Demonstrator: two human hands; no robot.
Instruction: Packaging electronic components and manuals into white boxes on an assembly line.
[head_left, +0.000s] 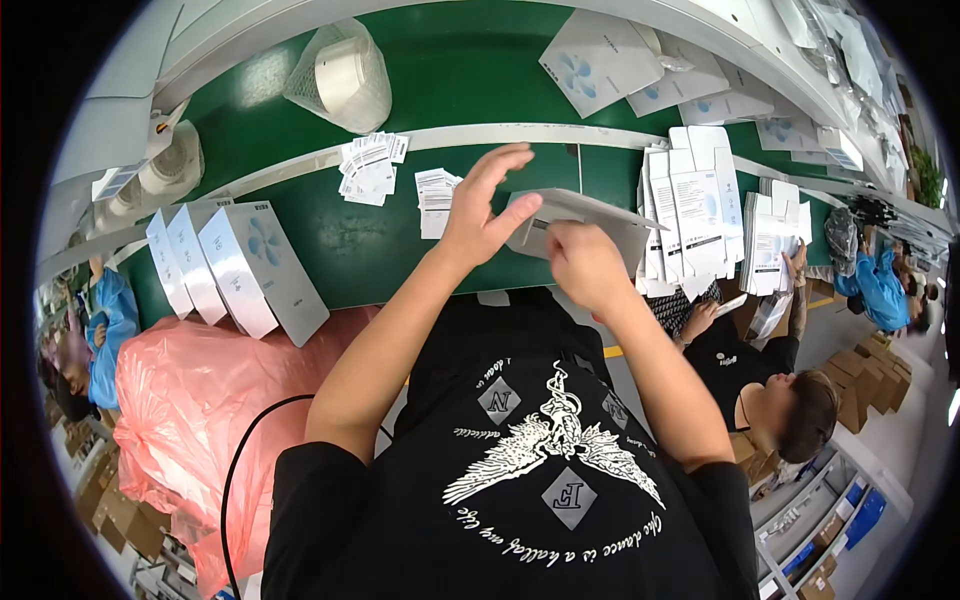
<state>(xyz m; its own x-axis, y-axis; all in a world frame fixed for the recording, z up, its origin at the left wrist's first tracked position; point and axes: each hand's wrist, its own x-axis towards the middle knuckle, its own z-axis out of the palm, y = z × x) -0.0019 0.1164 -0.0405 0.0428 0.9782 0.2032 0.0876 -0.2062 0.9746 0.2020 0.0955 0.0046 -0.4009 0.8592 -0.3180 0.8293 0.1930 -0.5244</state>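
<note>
A flat, unfolded grey-white cardboard box blank (580, 215) is held above the green conveyor belt (400, 240), in the middle of the view. Its long axis runs roughly left to right, slightly downhill toward the right, and its pointed right corner aims at the upright stack of white printed box blanks (695, 215). The blank lies nearly level, with its upper face showing as a thin wedge.

The left hand (485, 205) rests on the blank's left end, fingers spread apart and lifted, thumb pressing on the card. The right hand (585, 265) is curled together around the blank's near edge, clamping it from below and in front.

A white dividing rail (480, 138) runs across the belt just behind the blank. Two small piles of white paper leaflets (372, 168) lie to the left of the left hand, the nearer pile close to its wrist. Further left, three assembled white boxes with a blue fan picture (240, 265) stand leaning in a row at the belt's near edge, well apart from the hands, above a pink plastic bag (190, 400).

Open green belt lies between the leaflets and the leaning boxes. On the right the room is tight: the stacked blanks stand just beside the held blank's tip. Another person (790, 400) in a black shirt sits lower right.
</note>
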